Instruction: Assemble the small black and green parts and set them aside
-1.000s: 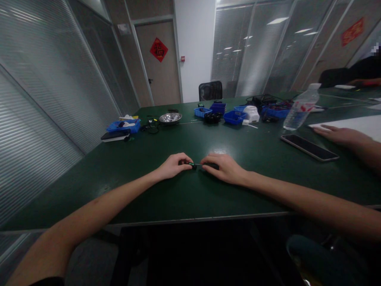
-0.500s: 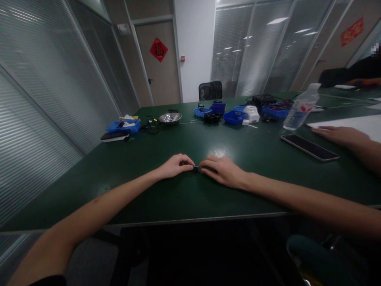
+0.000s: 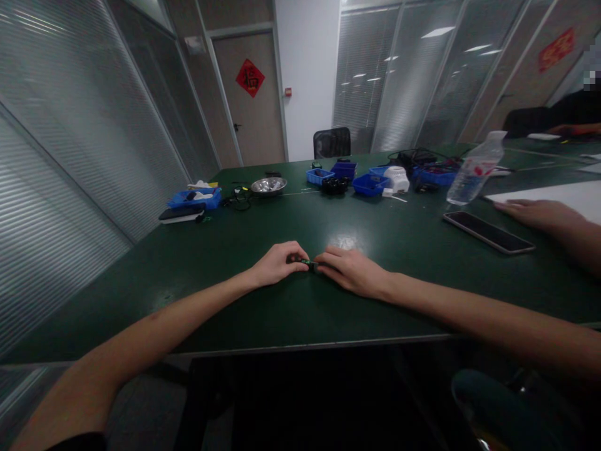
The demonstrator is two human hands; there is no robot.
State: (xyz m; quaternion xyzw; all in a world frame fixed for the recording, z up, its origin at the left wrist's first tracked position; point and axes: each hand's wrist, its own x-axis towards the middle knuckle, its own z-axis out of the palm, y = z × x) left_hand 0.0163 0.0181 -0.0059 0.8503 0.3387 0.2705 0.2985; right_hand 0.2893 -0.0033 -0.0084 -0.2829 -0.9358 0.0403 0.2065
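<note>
Both hands meet low over the middle of the dark green table [image 3: 282, 319]. My left hand [image 3: 277, 263] is closed, thumb and fingers pinching a small dark piece [image 3: 307, 262] with a bit of green on it. From the right, my right hand [image 3: 354, 270] comes up to the same spot, its fingers closed round something dark and thin whose tip touches or nearly touches the piece. Most of what it grips is hidden under the fingers, and its kind cannot be made out.
A phone [image 3: 488, 232] and a plastic bottle [image 3: 476, 168] stand to the right, beside another person's hand [image 3: 539, 213] on white paper [image 3: 573, 195]. Farther back are a metal bowl [image 3: 268, 186], blue trays [image 3: 370, 184], cables and, at left, a blue tray [image 3: 195, 198].
My left hand has shifted very slightly to the right, and a little more of the dark piece shows between its fingers. My right hand has hardly moved.
</note>
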